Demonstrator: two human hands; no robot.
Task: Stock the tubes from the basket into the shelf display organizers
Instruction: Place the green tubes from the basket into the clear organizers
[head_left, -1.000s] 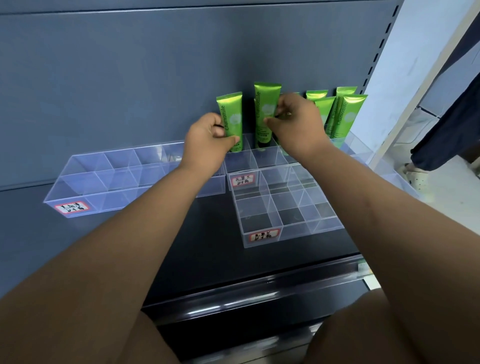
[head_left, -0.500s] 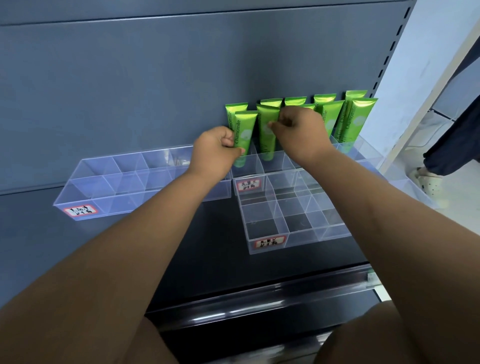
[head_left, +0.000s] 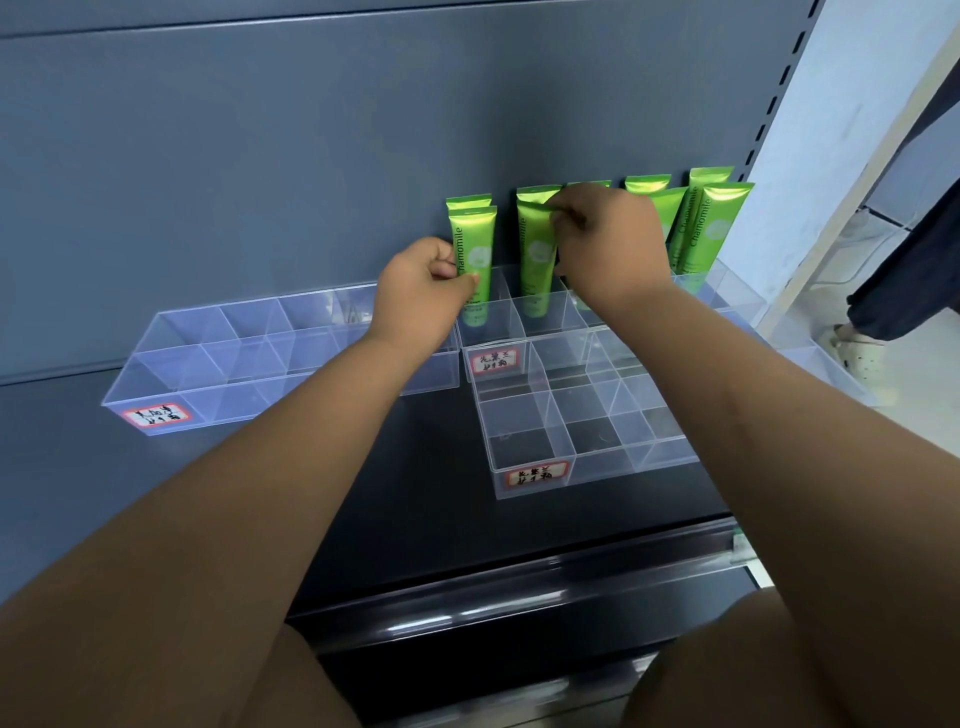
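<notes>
The tubes are glossy green w/ flat crimped tops, a pale round flower mark & "Chamomile" printed up the side. All stand cap-down in the back row of the clear rear organizer (head_left: 558, 332), against the grey back panel (head_left: 311, 156). Our left hand (head_left: 421, 291) pinches the front left tube (head_left: 475, 260) low on its body, thumb & fingers curled round it; a 2nd tube stands right behind it. Our right hand (head_left: 608, 244) pinches the crimped top of the middle tube (head_left: 535, 249), one compartment to the right. The hands are apart, each on its own tube. The right-side tubes (head_left: 714, 228) lean at the far end; our right hand & wrist cover those in btw, so we can't count them.

Around: a front organizer (head_left: 597, 467) sits just before the rear one & a long left organizer (head_left: 218, 374) lies beside it, each w/ a red-edged handwritten label (head_left: 536, 474), all on the dark shelf (head_left: 415, 509). At far right stand a person's dark trouser leg (head_left: 904, 280) & pale shoe (head_left: 857, 353)
</notes>
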